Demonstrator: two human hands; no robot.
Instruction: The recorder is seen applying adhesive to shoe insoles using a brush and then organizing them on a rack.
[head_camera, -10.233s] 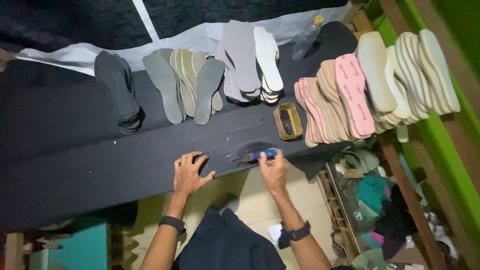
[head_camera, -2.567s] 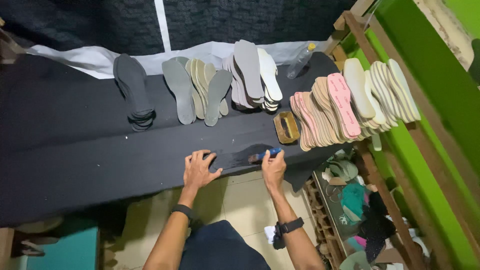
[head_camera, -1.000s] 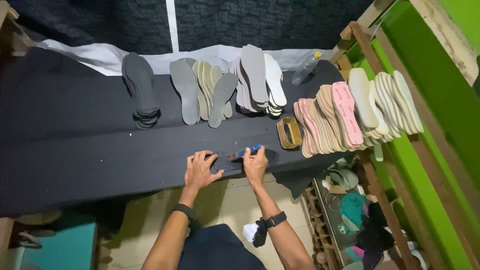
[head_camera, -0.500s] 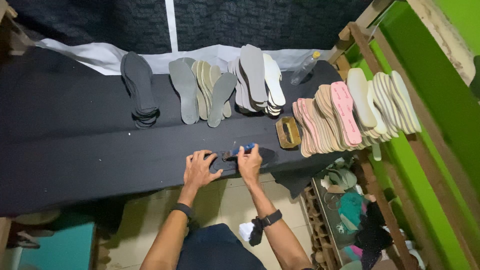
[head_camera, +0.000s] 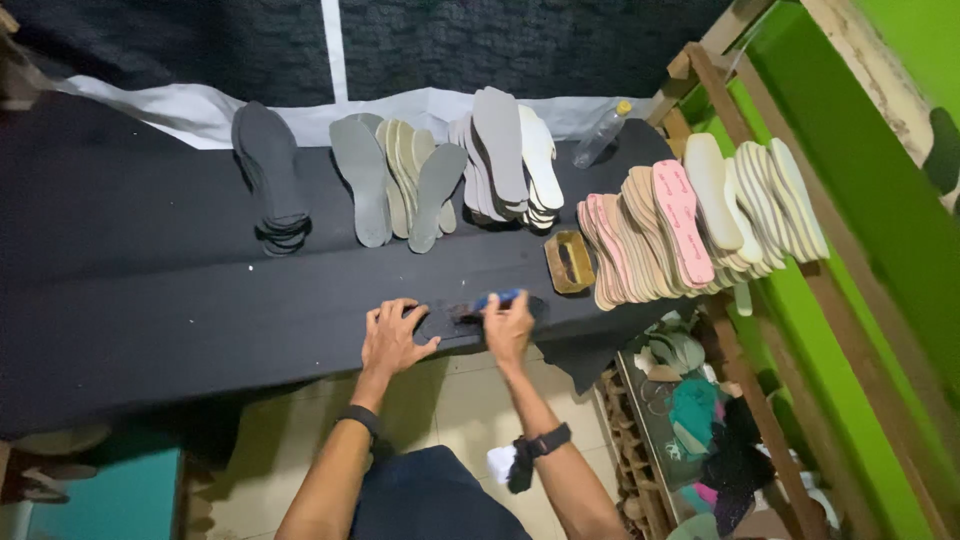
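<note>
While the left hand (head_camera: 393, 338) lies spread flat, fingers apart, pinning a dark sole-shaped cut-out (head_camera: 450, 322) to the black sheet-covered workbench (head_camera: 180, 320) at its near edge, the right hand (head_camera: 508, 325) is closed around a small blue-handled tool (head_camera: 497, 298) and works it over that same piece. To my eye the job wants steady downward pressure from the flat palm so the piece cannot creep, and even, overlapping passes. Just beyond sits a tan wooden-backed brush (head_camera: 568, 262), then fanned rows of grey, beige and pink insoles (head_camera: 660, 225), and a clear plastic bottle (head_camera: 602, 132) at the back
</note>
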